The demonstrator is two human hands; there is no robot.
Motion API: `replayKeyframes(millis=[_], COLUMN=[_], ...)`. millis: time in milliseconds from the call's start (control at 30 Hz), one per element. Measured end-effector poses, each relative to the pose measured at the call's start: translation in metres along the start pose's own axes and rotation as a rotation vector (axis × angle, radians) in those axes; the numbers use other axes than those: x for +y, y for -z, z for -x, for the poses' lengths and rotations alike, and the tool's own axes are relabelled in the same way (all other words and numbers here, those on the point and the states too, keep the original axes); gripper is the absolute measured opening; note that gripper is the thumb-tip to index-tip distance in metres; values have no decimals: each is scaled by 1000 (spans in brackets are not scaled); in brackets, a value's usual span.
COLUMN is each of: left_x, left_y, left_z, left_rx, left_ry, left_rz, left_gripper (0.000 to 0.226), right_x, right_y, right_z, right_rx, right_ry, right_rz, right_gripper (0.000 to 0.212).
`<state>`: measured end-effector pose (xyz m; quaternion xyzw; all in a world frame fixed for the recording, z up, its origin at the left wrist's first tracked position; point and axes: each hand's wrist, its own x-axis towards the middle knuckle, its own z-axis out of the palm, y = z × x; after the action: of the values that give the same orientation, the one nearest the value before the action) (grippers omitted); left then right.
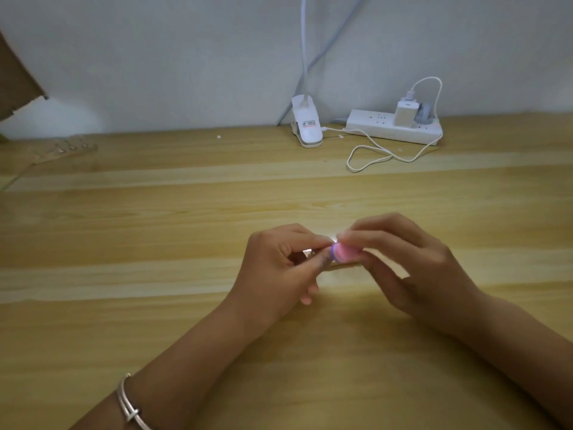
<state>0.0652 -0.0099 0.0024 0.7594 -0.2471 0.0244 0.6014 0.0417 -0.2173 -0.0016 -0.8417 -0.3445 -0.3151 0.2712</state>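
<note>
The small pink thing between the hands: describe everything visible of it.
The pink thing is small, rounded and smooth like plastic, with a purple band at its left end. It lies sideways over the wooden table; the left hand pinches the banded end, the right hand the pink end. Fingers hide the rest.

Dim, soft light; a bright glare spot on the counter (403, 193) between the hands; fingertips motion-blurred; wide-angle bending toward the edges.
</note>
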Motion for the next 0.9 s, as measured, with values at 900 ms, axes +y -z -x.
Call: replayKeyframes(millis=[900], left_x=[3], left_y=[0], left_z=[-1], left_rx=[5], left_ry=[-1], left_rz=[33], left_gripper=[10], right_x=[1], right_y=[5], right_z=[0], right_rx=[67], right_ry=[-42], right_rz=[-56], right_gripper=[17])
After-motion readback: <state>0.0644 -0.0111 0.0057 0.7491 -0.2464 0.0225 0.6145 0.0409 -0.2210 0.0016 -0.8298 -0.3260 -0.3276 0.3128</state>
